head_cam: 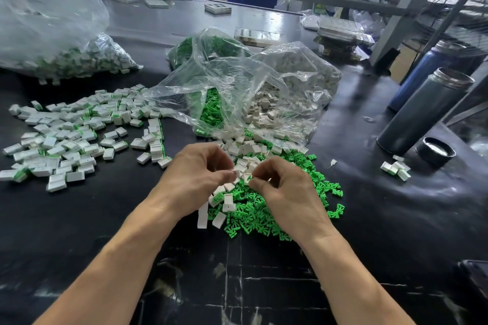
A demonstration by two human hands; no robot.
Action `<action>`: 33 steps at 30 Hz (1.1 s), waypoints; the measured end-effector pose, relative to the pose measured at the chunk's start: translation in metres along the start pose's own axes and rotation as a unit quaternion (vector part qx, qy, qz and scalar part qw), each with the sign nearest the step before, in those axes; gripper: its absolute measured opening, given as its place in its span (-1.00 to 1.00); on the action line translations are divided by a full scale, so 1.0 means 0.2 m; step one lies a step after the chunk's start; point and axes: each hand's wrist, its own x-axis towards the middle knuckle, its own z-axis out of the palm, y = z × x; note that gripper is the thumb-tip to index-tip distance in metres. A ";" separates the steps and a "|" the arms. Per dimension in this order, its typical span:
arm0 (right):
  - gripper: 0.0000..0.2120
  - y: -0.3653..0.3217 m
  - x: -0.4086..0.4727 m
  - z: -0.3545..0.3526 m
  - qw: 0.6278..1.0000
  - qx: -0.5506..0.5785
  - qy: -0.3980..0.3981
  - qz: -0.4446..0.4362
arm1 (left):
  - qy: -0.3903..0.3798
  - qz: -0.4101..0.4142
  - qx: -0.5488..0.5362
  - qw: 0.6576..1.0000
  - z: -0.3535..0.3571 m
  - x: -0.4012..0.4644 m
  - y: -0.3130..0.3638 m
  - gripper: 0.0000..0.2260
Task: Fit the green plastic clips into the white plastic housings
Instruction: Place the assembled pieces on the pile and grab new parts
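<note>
Green plastic clips (277,208) lie in a loose heap on the black table (369,232), at about six o'clock from the two open clear bags, spreading out beneath and to the three o'clock side of both hands. White plastic housings (245,152) are mixed into the heap's twelve o'clock edge, where they spill from the mouth of the bag of housings (290,92); a few more lie at the heap's nine o'clock edge, below the left hand. The left hand (195,174) has its fingers curled, thumb and fingertips pinching a small white housing (235,173) at its tip. The right hand (285,185) is curled too, its thumb and forefinger closed on something small at the meeting point of the two hands; a speck of green shows there, but whether it is a clip cannot be told for certain. The two hands nearly touch over the heap. At nine to ten o'clock from the hands, a wide scatter of assembled pieces (68,134), white with green showing, covers the table. Beyond it at eleven o'clock sits a large clear bag (52,42) holding more of the same. A bag of green clips (211,103) lies open at twelve o'clock. At two to three o'clock stand two dark flasks (425,111), with a black lid (435,152) lying beside the nearer one.
</note>
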 end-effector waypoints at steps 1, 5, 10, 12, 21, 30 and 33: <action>-0.88 0.00 0.00 0.00 0.999 0.038 0.011 0.006 | 0.000 0.006 -0.018 1.000 0.01 0.00 0.01 -0.87; -0.85 0.00 0.01 -0.01 0.982 0.175 0.064 0.006 | -0.008 0.023 -0.109 0.994 0.04 -0.02 0.03 -0.88; -0.89 -0.02 0.02 -0.02 0.953 0.281 0.108 -0.012 | -0.011 0.029 -0.153 0.988 0.06 -0.03 0.05 -0.88; -0.92 -0.02 0.01 -0.02 0.947 0.301 0.111 -0.033 | -0.016 0.038 -0.152 0.988 0.07 -0.03 0.05 -0.87; -0.96 -0.02 0.01 0.00 0.938 0.335 0.067 -0.057 | -0.025 0.067 -0.147 0.986 0.10 -0.03 0.04 -0.92; -0.97 -0.02 0.01 0.00 0.929 0.360 0.079 -0.040 | -0.023 0.074 -0.194 0.978 0.11 -0.03 0.05 -0.91; -0.97 -0.01 0.01 0.01 0.930 0.359 0.066 -0.049 | -0.033 0.076 -0.176 0.981 0.11 -0.04 0.05 -0.90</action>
